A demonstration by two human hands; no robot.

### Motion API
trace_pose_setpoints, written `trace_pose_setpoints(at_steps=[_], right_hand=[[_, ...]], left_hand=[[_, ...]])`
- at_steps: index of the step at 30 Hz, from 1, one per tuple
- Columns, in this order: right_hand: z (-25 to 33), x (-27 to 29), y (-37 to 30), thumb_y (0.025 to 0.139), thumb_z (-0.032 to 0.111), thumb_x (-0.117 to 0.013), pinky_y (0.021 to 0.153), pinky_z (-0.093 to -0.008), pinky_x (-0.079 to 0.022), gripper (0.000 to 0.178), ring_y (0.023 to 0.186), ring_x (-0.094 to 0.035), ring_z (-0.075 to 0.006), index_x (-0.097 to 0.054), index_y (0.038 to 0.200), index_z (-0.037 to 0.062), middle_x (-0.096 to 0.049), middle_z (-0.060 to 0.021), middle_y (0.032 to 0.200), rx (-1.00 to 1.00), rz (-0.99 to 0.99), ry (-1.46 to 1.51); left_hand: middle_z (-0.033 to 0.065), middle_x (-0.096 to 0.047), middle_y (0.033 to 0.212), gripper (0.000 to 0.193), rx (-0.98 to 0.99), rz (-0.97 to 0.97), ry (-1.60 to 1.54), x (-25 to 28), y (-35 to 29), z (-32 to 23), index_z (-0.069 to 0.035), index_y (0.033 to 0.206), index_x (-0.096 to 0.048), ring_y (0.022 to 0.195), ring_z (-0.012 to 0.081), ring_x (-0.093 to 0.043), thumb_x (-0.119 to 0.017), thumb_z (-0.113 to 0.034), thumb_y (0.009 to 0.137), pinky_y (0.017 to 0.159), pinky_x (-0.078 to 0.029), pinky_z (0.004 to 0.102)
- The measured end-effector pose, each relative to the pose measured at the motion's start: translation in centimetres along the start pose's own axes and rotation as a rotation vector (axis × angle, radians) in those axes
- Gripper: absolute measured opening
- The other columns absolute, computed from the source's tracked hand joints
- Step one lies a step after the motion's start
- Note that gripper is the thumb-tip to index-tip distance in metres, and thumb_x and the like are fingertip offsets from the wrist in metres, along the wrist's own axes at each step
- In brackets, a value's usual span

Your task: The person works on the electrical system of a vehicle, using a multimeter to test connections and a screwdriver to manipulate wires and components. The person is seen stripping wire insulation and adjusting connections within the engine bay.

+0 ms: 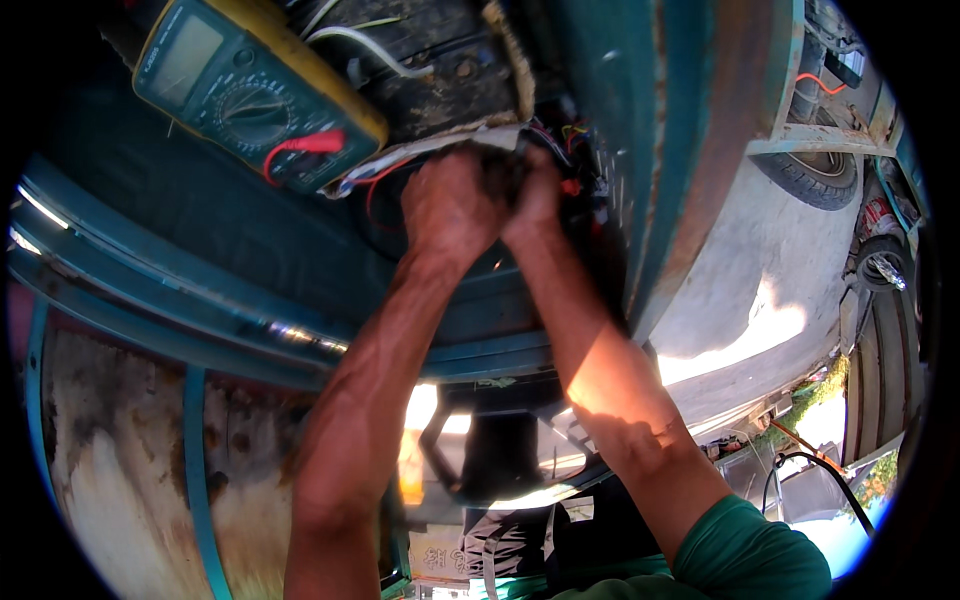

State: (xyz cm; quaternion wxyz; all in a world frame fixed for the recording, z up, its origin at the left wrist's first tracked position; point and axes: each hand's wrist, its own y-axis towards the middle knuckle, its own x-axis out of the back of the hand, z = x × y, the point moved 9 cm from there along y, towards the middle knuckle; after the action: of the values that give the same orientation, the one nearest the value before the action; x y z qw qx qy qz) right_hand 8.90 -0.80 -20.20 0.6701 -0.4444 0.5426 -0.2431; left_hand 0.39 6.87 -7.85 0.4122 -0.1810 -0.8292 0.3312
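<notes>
The fingers of both hands are bent in close together, blurred and in shadow, so I cannot tell whether they are closed on anything. The left hand (450, 205) shows its back; the right hand (538, 195) is just beside it, turned more on edge. A dark, unclear object (500, 172) lies between them, at the upper centre of the view. To the right of the right hand is a tangle of thin coloured wires (572, 135) with a small red piece (571, 187) near it. A red wire (374, 192) curves left of the left hand. Farther up and left, a multimeter (205, 95) with a yellow edge sits tilted, a red probe (318, 142) lying across its lower corner. Teal metal panels (625, 100) surround the work. Far right, a tire (815, 185) stands beyond sunlit grey ground (725, 285).
</notes>
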Motion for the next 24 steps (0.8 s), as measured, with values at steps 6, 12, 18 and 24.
trace_pose_setpoints(at_steps=[6,12,18,24], right_hand=[[-0.5,-1.3,-1.5,0.106,0.036,-0.047,0.063,-0.0230,-0.051,0.034,0.072,-0.059,-0.0125,-0.064,0.105,0.0070,-0.063,-0.0039,0.087,-0.015,-0.175,0.131],[0.0,-2.0,-1.7,0.104,0.020,-0.046,0.056,-0.0210,-0.051,0.025,0.064,-0.058,-0.0106,-0.055,0.082,0.0121,-0.054,0.0020,0.072,0.005,-0.096,0.179],[-0.2,-2.7,-1.0,0.105,0.021,-0.043,0.064,-0.0240,-0.053,0.028,0.065,-0.056,-0.0116,-0.051,0.079,0.0133,-0.049,0.0036,0.068,-0.069,0.075,0.149],[-1.2,-0.1,1.7,0.104,0.032,-0.038,0.090,-0.0376,-0.054,0.036,0.096,-0.064,-0.0245,-0.060,0.109,0.0044,-0.063,-0.0097,0.105,-0.121,0.539,0.260]], left_hand=[[0.0271,-0.071,0.093,0.027,-0.050,-0.037,-0.011,-0.3,0.0,0.0,-0.005,0.101,-0.078,0.091,0.0456,-0.068,-0.067,-0.026,0.089,0.083,-0.053,0.0532],[0.0269,-0.071,0.095,0.027,-0.070,-0.020,-0.034,-0.3,0.0,-0.2,-0.005,0.104,-0.077,0.091,0.0451,-0.069,-0.067,-0.025,0.089,0.084,-0.054,0.0518],[0.0276,-0.071,0.095,0.027,-0.110,-0.012,-0.092,-0.2,0.0,-0.1,-0.004,0.105,-0.077,0.092,0.0446,-0.069,-0.067,-0.024,0.089,0.084,-0.054,0.0506],[0.0274,-0.071,0.093,0.027,-0.193,-0.018,-0.089,-0.6,-0.3,-0.8,-0.003,0.105,-0.075,0.089,0.0449,-0.069,-0.065,-0.024,0.090,0.083,-0.054,0.0508]])
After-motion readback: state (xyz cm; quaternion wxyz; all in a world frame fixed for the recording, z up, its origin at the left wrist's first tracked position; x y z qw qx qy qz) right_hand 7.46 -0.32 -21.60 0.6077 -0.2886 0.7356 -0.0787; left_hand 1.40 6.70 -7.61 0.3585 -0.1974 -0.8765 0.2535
